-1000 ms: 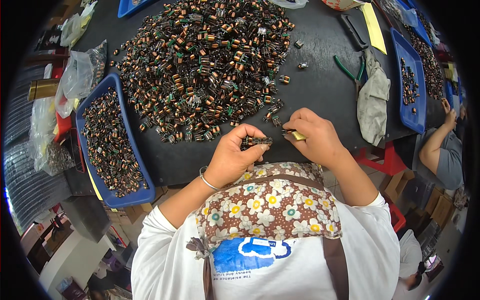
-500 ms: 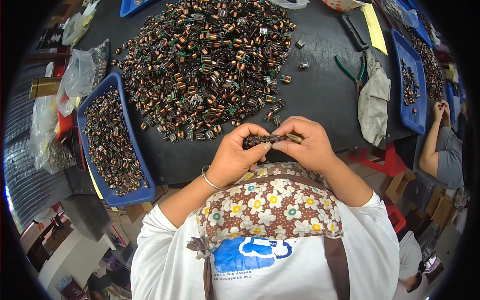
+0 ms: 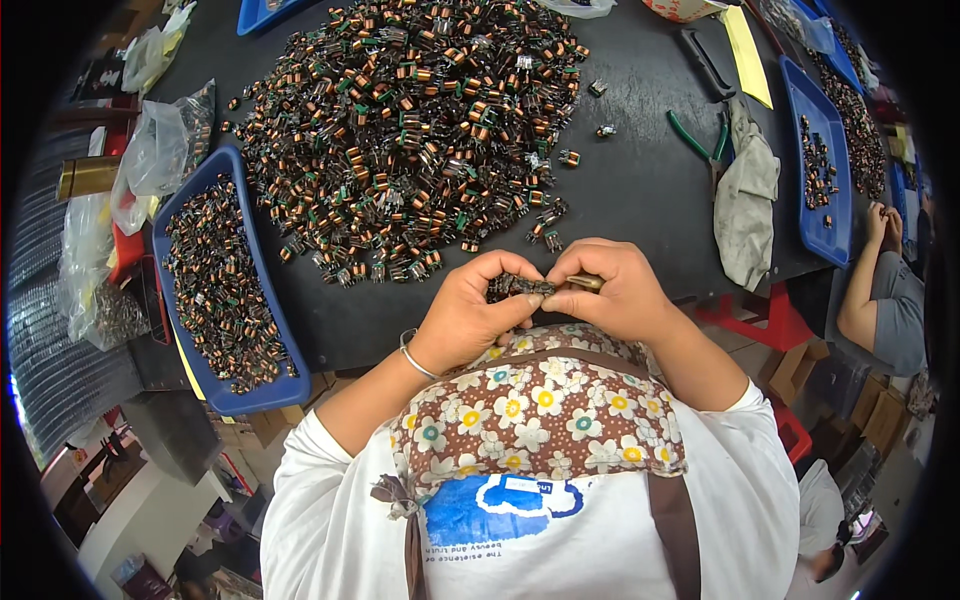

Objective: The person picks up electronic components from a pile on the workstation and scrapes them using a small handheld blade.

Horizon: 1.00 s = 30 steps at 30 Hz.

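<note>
In front of my apron, my left hand (image 3: 480,308) is closed around a dark clump of small coil parts (image 3: 512,287). Its thumb and forefinger press at the clump's right end. My right hand (image 3: 612,290) pinches a short, brass-coloured metal tool (image 3: 586,282), whose kind I cannot make out. The fingertips of both hands meet at the end of the clump. Just beyond them spreads a big heap of copper-wound coils (image 3: 410,140) with dark and green bodies.
A blue tray (image 3: 262,398) full of coils stands to the left. Plastic bags (image 3: 160,150) lie beyond it. On the right are green-handled pliers (image 3: 700,140), a grey cloth glove (image 3: 748,200) and another blue tray (image 3: 835,235). A co-worker's arm (image 3: 865,290) shows at far right.
My right fingers have shifted slightly along the clump's end, and the brass-coloured tool has turned a little. My left hand keeps its hold.
</note>
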Available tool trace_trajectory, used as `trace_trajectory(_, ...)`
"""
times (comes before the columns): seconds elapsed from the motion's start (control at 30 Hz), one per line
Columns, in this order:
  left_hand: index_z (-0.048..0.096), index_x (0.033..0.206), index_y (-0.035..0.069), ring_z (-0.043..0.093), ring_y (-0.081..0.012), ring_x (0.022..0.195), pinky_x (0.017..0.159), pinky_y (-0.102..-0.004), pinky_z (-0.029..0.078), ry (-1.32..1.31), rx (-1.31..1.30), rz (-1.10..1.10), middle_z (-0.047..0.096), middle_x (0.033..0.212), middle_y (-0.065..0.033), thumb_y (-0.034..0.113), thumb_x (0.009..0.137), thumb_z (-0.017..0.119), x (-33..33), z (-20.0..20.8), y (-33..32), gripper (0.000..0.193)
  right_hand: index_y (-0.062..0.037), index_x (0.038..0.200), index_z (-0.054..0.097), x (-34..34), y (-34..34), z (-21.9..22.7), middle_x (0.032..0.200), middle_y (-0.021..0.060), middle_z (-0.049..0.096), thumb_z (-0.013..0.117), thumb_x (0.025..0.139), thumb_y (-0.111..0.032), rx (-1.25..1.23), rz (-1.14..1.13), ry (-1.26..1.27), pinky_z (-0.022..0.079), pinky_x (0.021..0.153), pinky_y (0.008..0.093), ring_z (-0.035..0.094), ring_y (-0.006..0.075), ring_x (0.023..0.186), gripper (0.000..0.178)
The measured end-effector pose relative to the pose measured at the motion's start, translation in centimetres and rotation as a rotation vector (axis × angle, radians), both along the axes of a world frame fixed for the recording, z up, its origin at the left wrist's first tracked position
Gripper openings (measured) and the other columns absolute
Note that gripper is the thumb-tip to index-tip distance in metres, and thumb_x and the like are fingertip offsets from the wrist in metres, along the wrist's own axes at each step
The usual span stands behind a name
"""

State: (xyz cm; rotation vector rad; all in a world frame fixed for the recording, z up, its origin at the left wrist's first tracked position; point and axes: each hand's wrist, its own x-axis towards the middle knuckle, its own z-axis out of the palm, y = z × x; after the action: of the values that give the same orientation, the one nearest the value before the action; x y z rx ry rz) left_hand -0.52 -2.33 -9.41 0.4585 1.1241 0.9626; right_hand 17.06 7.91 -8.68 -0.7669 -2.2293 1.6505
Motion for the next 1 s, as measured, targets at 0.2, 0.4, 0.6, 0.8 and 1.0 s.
trace_trajectory(0.2,0.057,0.097,0.005,0.052,-0.0021,0.054,0.042,-0.0148,0.038,0.037,0.041,-0.012,0.060,0.072,-0.0012,0.004,0.082,0.063,0.4,-0.1,0.1,0.017,-0.0025,0.085,0.065,1.0,1.0,0.6,0.080,0.0093,0.062,0.065,0.072,-0.001,0.233,0.088,0.076,0.048,0.061,0.0328,0.061,0.0246,0.071,0.013)
trace_trajectory(0.4,0.058,0.097,0.005,0.050,-0.0008,0.051,0.041,-0.0149,0.036,0.094,0.043,-0.040,0.060,0.071,-0.0011,0.004,0.081,0.063,0.6,-0.1,0.0,0.017,-0.0065,0.084,0.065,1.2,1.5,1.5,0.081,0.0070,0.062,0.062,0.074,-0.008,0.369,0.181,-0.073,0.049,0.065,0.0368,0.061,0.0268,0.075,0.010)
trace_trajectory(0.6,0.057,0.096,0.006,0.051,-0.0019,0.053,0.042,-0.0159,0.036,0.122,0.055,-0.094,0.061,0.074,-0.0031,0.004,0.081,0.063,0.6,0.4,0.1,0.016,-0.0040,0.085,0.065,1.2,2.3,2.2,0.076,0.0088,0.061,0.064,0.070,-0.001,0.237,0.303,-0.054,0.048,0.059,0.0348,0.060,0.0267,0.068,0.015)
trace_trajectory(0.8,0.053,0.094,0.003,0.061,-0.0143,0.071,0.050,-0.0198,0.047,-0.385,-0.022,-0.052,0.061,0.096,-0.0166,0.004,0.086,0.056,-0.7,0.4,0.3,0.009,-0.0064,0.090,0.066,0.3,2.1,0.0,0.084,0.0061,0.060,0.068,0.070,-0.003,0.509,-0.007,-0.138,0.048,0.059,0.0321,0.060,0.0224,0.067,0.020)
trace_trajectory(1.0,0.052,0.092,0.004,0.063,-0.0202,0.077,0.054,-0.0245,0.050,-0.595,0.100,-0.050,0.059,0.093,-0.0186,0.012,0.088,0.055,-0.9,-0.9,-0.1,0.009,-0.0059,0.091,0.065,-0.3,1.8,-1.1,0.085,0.0075,0.060,0.068,0.072,-0.003,0.469,-0.115,-0.094,0.048,0.059,0.0281,0.060,0.0200,0.067,0.019)
